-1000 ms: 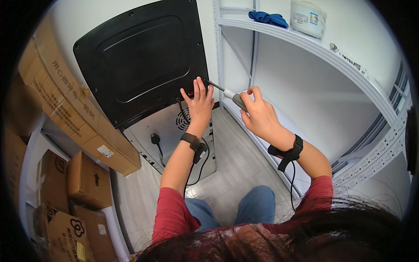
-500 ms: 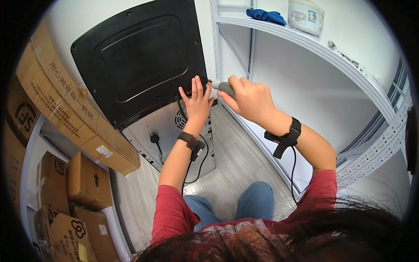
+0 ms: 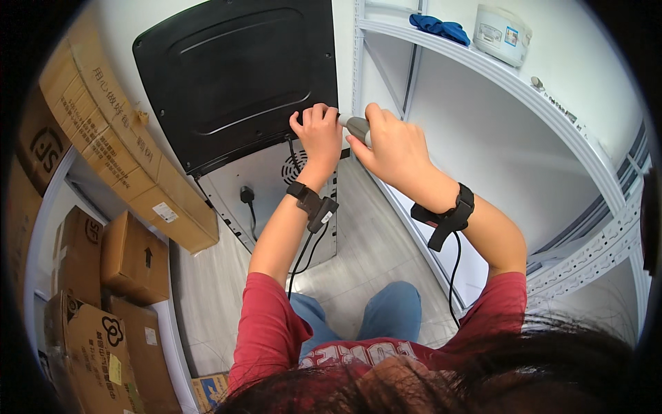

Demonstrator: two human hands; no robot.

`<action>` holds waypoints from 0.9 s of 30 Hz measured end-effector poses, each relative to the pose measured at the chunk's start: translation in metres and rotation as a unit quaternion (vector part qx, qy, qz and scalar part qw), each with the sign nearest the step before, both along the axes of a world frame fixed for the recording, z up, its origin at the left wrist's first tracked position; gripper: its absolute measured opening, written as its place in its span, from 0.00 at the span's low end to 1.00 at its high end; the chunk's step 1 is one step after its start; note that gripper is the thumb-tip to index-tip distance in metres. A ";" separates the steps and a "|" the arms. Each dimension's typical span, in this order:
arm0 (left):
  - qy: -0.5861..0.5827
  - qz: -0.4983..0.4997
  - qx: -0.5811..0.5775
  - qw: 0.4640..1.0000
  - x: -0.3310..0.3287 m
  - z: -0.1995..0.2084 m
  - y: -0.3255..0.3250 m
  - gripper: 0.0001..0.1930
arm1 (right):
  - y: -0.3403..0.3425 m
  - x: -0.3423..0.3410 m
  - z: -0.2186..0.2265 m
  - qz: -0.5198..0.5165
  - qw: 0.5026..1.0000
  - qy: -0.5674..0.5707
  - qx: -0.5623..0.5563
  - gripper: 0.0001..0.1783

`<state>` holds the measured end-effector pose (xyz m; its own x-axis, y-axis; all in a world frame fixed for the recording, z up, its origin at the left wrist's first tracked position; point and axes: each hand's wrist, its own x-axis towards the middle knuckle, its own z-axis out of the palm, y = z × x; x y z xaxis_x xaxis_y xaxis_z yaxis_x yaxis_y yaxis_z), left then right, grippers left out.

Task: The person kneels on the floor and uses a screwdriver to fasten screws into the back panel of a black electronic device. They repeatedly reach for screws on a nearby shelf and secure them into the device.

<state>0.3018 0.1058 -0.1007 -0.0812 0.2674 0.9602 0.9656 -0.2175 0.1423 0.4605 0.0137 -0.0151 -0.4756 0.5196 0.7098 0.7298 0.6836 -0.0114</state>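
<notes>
A black back panel (image 3: 241, 83) with a raised border stands upright on a metal-cased appliance (image 3: 224, 196), whose lower back has a round vent and a plugged-in cord. My right hand (image 3: 400, 148) is closed around the grey handle of a screwdriver (image 3: 358, 128), held nearly level with its tip toward the panel's right edge. At that edge, by the tip, is my left hand (image 3: 320, 138), its fingers curled and drawn together. Whatever they pinch is hidden, and so is the tip's contact point. Each wrist wears a black strap with a cable.
White metal shelving (image 3: 476, 55) curves along the right, bearing a rice cooker (image 3: 502, 34), a blue cloth (image 3: 440, 29) and small metal parts. A tall carton (image 3: 131, 145) leans at the left, above shelved cardboard boxes (image 3: 134, 259). Grey flooring (image 3: 365, 255) lies below.
My left hand's fingers have gone from stretched flat on the panel to curled at its edge by the screwdriver tip. The right hand still grips the screwdriver. The whole view has shifted slightly.
</notes>
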 end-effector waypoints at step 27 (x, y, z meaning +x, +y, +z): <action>-0.016 -0.028 -0.015 0.999 -0.009 0.010 0.007 0.06 | 0.023 0.024 0.008 0.052 0.975 -0.030 0.213 0.19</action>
